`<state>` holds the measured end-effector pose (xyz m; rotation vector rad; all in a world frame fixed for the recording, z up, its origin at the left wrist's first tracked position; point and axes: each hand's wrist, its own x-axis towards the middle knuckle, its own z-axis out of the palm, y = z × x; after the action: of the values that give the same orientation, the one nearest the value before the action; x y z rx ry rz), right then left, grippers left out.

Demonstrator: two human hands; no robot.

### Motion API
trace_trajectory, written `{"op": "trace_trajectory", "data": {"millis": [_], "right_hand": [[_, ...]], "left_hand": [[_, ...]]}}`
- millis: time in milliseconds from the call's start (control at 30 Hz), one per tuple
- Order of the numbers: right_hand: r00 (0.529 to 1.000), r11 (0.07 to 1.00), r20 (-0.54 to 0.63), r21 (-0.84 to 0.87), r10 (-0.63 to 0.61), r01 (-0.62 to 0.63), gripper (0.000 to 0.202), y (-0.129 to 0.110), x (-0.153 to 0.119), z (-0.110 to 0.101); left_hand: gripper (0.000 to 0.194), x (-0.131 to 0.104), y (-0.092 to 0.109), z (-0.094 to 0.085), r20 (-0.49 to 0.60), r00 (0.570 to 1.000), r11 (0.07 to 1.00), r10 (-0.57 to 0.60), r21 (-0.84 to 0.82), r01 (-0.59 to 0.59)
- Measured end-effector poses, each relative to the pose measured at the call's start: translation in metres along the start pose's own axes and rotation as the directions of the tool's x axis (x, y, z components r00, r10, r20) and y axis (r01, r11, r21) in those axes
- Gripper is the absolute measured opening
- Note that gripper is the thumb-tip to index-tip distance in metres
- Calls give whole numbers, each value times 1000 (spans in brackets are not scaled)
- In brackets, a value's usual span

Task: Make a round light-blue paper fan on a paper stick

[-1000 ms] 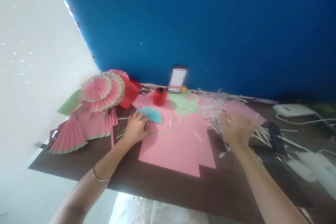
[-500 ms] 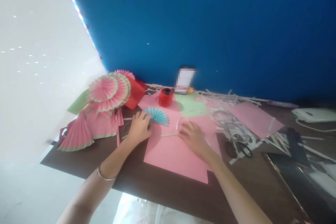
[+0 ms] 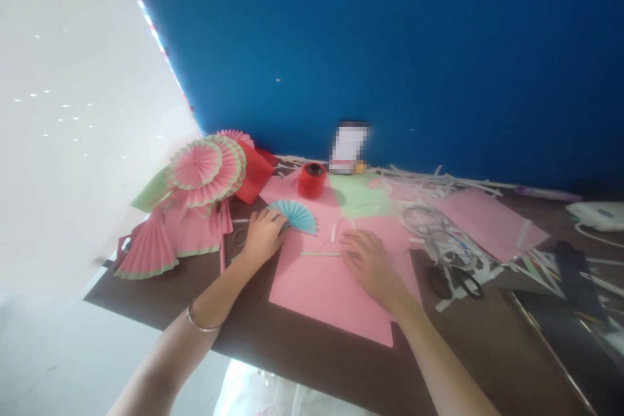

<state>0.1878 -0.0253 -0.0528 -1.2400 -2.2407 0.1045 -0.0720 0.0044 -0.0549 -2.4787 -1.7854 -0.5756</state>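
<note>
The left hand [image 3: 263,237] pinches the hinge end of the blue fan [image 3: 295,216], pinning it on the pink sheet [image 3: 331,283] so its pleats stay spread. The right hand [image 3: 368,263] lies loose and flat on the sheet, gripping nothing, fingertips just beside the pale strip [image 3: 319,253], seemingly to steady the paper. Scissors [image 3: 453,279] lie well to the right on the worktop [image 3: 302,351]. Half a second ago the right hand was touching the strip's end; now it sits slightly nearer the body, and the strip lies flatter
</note>
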Motion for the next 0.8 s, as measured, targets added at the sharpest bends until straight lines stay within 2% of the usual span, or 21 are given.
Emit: {"op": "trace_trajectory", "data": {"millis": [133,233,333,467,533,633,800], "right_hand": [[999,995,30,97,-33,30,16,-21,15,9],[1000,990,2,136,22,-22,20,-30,30,20],[1000,994,-10,111,6,-5,23,-37,45,30],[997,995,-63,86,-50,55,14,-45,60,38],[994,991,-99,122,-42,54,13,-46,63,38],[992,983,-114,164,-59,77,12,-43,66,34],[986,965,-49,202,-161,168,15,-39,72,21]], "left_hand": [[9,2,2,1,-22,1000,999,5,-33,-5],[7,2,3,2,-37,999,997,0,-71,-2],[6,1,5,0,-50,999,991,-6,-133,0],[6,1,6,-3,-92,996,956,-19,-292,-8],[7,1,7,-5,-119,992,913,-40,-409,-13],[7,2,9,-6,-125,991,793,-48,-608,-38],[5,3,11,-7,-55,995,599,-87,-801,8]]}}
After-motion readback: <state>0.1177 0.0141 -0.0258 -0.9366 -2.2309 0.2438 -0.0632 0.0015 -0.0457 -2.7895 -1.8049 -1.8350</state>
